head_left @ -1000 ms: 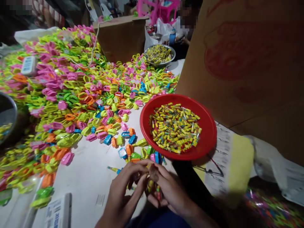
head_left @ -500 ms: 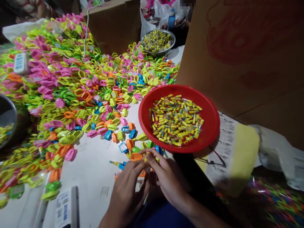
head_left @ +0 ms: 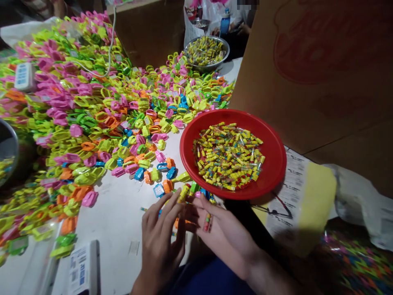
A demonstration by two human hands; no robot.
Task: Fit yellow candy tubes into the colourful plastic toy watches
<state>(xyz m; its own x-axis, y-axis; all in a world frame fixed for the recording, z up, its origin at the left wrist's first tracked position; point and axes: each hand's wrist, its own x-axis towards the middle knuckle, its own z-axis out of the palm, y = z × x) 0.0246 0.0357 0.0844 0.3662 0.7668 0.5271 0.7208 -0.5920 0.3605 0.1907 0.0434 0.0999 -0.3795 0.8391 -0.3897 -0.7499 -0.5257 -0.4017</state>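
Observation:
My left hand (head_left: 164, 227) is back-up, with a small yellow-labelled tube (head_left: 183, 194) at its fingertips. It seems pinched there, though the thumb side is hidden. Beside it my right hand (head_left: 225, 233) is turned palm up, its fingers partly behind the left hand. On that palm rests a small clear tube (head_left: 207, 222) with red and green beads, perhaps candies. Just beyond the hands stands a red basin (head_left: 278, 164) holding many yellow-labelled tubes. Several toy plastic watches, such as a blue one (head_left: 159, 190) and an orange one (head_left: 168, 186), lie near my fingertips.
A large heap of coloured plastic watches (head_left: 92, 94) covers the left and back of the white table (head_left: 123, 217). Metal bowls of tubes stand behind (head_left: 225, 57) and at left. A white boxy device (head_left: 82, 268) lies front left. Cardboard (head_left: 322, 94) rises at right, with eyeglasses (head_left: 276, 211) below.
My right hand has turned from curled against the left to palm up, exposing the clear tube. The yellow tube now shows higher at my left fingertips. The view has shifted slightly.

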